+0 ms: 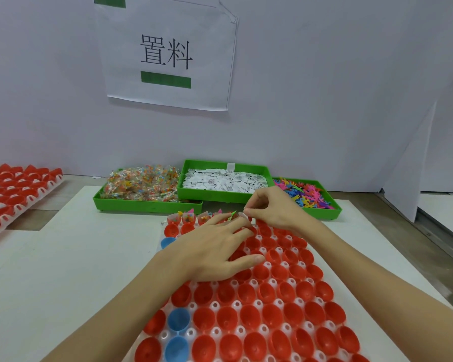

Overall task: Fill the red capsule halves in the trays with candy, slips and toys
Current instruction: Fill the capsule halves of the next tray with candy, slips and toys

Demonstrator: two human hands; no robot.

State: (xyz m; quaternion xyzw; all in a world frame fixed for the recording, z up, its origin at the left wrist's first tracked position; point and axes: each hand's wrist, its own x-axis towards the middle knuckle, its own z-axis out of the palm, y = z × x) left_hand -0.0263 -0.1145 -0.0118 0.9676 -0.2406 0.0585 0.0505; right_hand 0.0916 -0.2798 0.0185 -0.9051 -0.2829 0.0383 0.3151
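A clear tray [215,305] holds many red capsule halves [251,316] and a few blue ones [177,320]. The far-left halves in the back row [187,219] hold candy packets and toys. My left hand [215,250] lies over the tray's far rows with fingers spread, and a green toy [232,215] shows at its fingertips. Just beyond it, my right hand [270,209] pinches a small white slip [242,214] above the back row.
Three green bins stand behind the tray: candy packets [141,185], white slips [224,181], coloured toys [305,195]. Another tray of red halves [13,192] lies at far left. A white partition [408,163] stands at right.
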